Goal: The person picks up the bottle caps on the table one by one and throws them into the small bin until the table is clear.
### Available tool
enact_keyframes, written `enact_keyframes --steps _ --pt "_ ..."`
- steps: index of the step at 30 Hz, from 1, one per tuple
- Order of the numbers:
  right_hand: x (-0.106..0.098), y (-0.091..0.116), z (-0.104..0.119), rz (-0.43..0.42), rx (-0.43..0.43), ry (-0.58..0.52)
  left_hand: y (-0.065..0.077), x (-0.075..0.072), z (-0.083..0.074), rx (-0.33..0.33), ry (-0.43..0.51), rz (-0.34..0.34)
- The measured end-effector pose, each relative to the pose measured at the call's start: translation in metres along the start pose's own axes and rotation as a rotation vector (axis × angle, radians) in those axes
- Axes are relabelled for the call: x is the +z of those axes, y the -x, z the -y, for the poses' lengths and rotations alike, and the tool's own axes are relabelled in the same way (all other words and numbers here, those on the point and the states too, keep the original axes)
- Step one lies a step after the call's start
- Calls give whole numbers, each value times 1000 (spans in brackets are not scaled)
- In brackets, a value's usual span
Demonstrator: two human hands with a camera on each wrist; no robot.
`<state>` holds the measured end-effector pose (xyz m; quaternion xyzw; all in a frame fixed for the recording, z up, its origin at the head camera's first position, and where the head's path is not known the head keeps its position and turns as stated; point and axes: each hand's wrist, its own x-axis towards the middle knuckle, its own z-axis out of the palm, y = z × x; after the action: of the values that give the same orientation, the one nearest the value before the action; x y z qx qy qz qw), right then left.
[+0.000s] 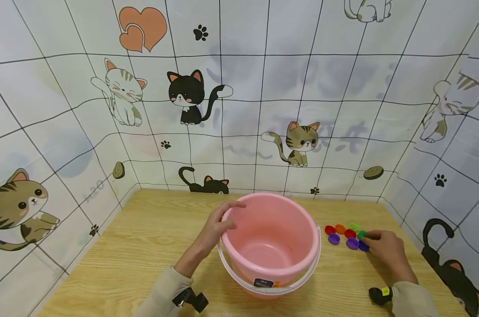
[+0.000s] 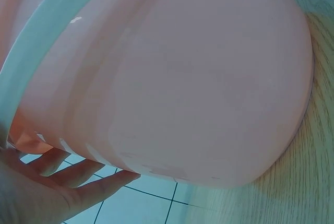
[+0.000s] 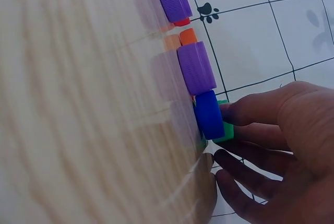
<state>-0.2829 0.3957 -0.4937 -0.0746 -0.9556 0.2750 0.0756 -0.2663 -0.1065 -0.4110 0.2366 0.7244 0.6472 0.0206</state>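
A pink plastic bucket [image 1: 269, 275] with a white handle stands upright on the wooden table, its mouth facing up. My left hand [image 1: 215, 224] grips the bucket's left rim; in the left wrist view its fingers [image 2: 107, 186] lie along the outer wall. To the right is a group of coloured bottle caps: purple [image 1: 352, 243], blue [image 3: 210, 115], red, orange and light green. My right hand [image 1: 388, 251] pinches a green bottle cap [image 1: 361, 234] at the right end of this group, just behind the blue one. The fingertips partly hide that green cap.
The wooden table [image 1: 156, 246] ends at white tiled-pattern walls with printed cats, which enclose it at the back and both sides. The white bucket handle [image 1: 271, 290] hangs down over the front of the bucket.
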Motion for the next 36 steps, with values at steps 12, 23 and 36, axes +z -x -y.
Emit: enact_keyframes --steps 12,23,36 --pt "2 -2 -5 -50 -31 -4 1 1 0 -9 -5 -14" --pt "-2 -4 -5 -14 10 3 0 1 0 -5 -10 -12" --pt "-9 -3 -1 7 24 -2 2 1 -3 -7 -6 -11"
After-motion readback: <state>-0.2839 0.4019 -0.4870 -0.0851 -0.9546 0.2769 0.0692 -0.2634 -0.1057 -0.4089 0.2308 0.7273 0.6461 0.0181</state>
